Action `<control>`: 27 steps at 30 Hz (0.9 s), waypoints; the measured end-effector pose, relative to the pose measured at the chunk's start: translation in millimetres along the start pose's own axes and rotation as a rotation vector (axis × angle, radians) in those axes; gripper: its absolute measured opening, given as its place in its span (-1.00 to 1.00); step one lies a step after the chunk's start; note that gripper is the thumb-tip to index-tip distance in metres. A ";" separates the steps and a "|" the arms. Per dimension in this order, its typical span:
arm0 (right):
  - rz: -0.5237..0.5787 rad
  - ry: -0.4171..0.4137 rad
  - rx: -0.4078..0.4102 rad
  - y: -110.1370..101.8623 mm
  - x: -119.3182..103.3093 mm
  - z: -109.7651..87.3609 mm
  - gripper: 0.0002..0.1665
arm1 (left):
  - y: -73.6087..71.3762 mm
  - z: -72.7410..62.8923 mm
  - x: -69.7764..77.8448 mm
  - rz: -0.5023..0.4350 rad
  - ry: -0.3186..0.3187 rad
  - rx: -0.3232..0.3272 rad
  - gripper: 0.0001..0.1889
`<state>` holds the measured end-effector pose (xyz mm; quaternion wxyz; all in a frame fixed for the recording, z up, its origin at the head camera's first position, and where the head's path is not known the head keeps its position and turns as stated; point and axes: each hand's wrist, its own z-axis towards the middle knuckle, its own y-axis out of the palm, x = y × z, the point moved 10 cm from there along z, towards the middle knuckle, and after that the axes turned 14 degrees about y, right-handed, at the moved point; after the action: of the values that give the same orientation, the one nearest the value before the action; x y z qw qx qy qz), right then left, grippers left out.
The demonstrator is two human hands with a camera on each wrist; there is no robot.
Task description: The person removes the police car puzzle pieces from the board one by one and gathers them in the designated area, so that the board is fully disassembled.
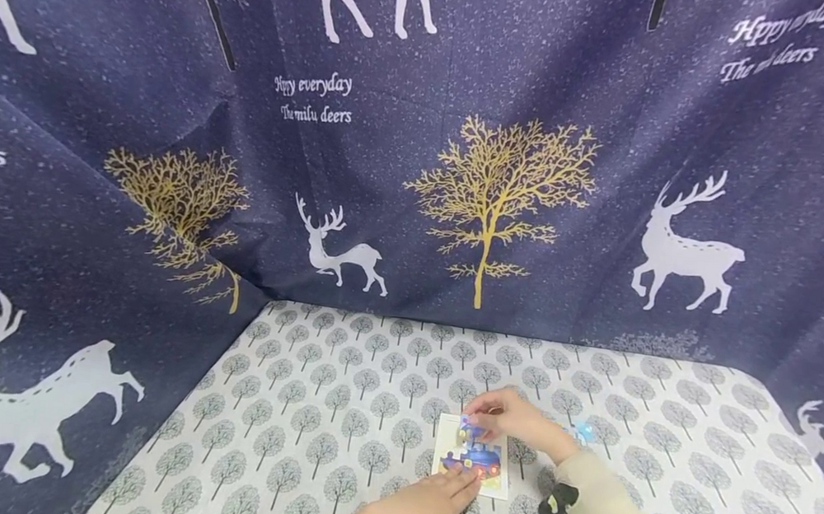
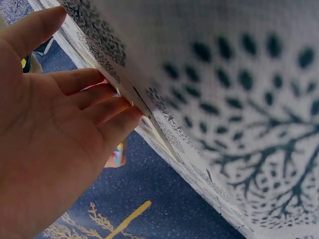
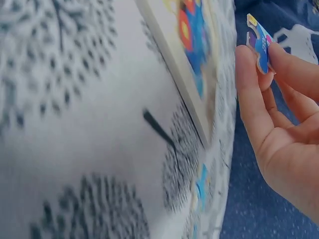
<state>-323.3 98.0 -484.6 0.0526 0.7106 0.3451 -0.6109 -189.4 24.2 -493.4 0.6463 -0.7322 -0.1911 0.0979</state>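
Note:
A flat, pale-edged puzzle board point(image 1: 448, 428) lies on the cloth, showing a blue train picture point(image 1: 486, 458). My left hand point(image 1: 423, 510) rests with its fingers extended on the board's near left part; in the left wrist view the fingertips point(image 2: 133, 113) touch its edge. Above the far part of the board, my right hand point(image 1: 512, 421) pinches a small blue and purple puzzle piece point(image 3: 260, 46) between thumb and fingers. The right wrist view shows this piece tilted and raised off the board. Part of the picture is hidden under both hands.
A loose light-blue piece point(image 1: 584, 431) lies on the cloth right of the board, partly behind my right wrist. A black object point(image 1: 557, 505) sits against the right forearm. The tree-patterned tablecloth point(image 1: 307, 421) runs back to a dark blue deer-print curtain point(image 1: 406, 165).

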 end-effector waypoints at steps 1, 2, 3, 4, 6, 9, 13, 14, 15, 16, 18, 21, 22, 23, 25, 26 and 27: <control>0.006 0.002 0.005 -3.2 1.2 -1.4 -0.73 | -0.9 -0.6 0.3 -0.003 -0.001 0.001 -0.21; 0.010 0.001 0.016 -7.0 2.4 -3.0 -0.71 | -1.8 -1.0 0.6 -0.008 0.000 0.002 -0.21; 0.010 -0.002 0.025 -10.5 3.3 -4.9 -0.70 | -2.6 -1.3 0.7 -0.011 -0.001 0.002 -0.21; 0.003 -0.005 0.035 -14.3 4.3 -7.0 -0.69 | -3.2 -1.8 1.0 -0.012 -0.001 0.003 -0.21; -0.018 -0.021 0.056 -21.5 4.5 -12.1 -0.66 | -3.7 -2.5 1.4 -0.015 -0.003 0.002 -0.21; -0.042 -0.038 0.066 -30.3 5.3 -20.1 -0.61 | -3.1 -2.5 1.2 -0.014 -0.008 0.002 -0.21; -0.057 -0.014 0.061 -38.7 12.2 -29.3 -0.56 | -0.1 -0.9 -0.3 -0.006 -0.012 -0.004 -0.21; -0.057 -0.006 0.061 -40.5 14.3 -31.8 -0.55 | 0.4 -0.2 -0.8 -0.002 -0.011 -0.005 -0.21; -0.060 0.001 0.061 -42.3 16.7 -34.5 -0.54 | 0.7 0.4 -1.0 -0.001 -0.010 -0.005 -0.21; -0.058 0.008 0.065 -44.3 19.1 -37.1 -0.53 | 0.9 0.8 -1.1 0.000 -0.007 -0.005 -0.21; -0.058 0.015 0.073 -47.7 23.7 -42.5 -0.54 | 1.4 1.5 -1.4 -0.005 -0.002 -0.005 -0.21; -0.065 0.028 0.086 -51.3 30.1 -50.1 -0.55 | 3.0 1.7 -2.3 -0.021 -0.001 -0.007 -0.21; -0.069 0.036 0.090 -51.9 32.5 -52.2 -0.57 | 3.4 1.6 -2.7 -0.027 -0.002 -0.006 -0.22; -0.073 0.043 0.090 -52.2 34.6 -54.4 -0.58 | 4.3 1.6 -3.1 -0.031 -0.001 -0.006 -0.22; -0.065 0.052 0.080 -51.5 38.1 -58.5 -0.60 | 6.0 1.5 -3.7 -0.034 -0.002 -0.004 -0.22; -0.056 0.059 0.076 -51.4 40.2 -60.3 -0.61 | 6.6 1.5 -3.7 -0.033 -0.002 -0.002 -0.22; -0.050 0.067 0.073 -51.4 42.4 -62.0 -0.62 | 7.0 1.4 -3.5 -0.030 -0.001 0.000 -0.22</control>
<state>-299.6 185.7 -489.7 -0.0003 0.7233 0.3417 -0.6001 -192.1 23.4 -500.9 0.6477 -0.7292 -0.2022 0.0887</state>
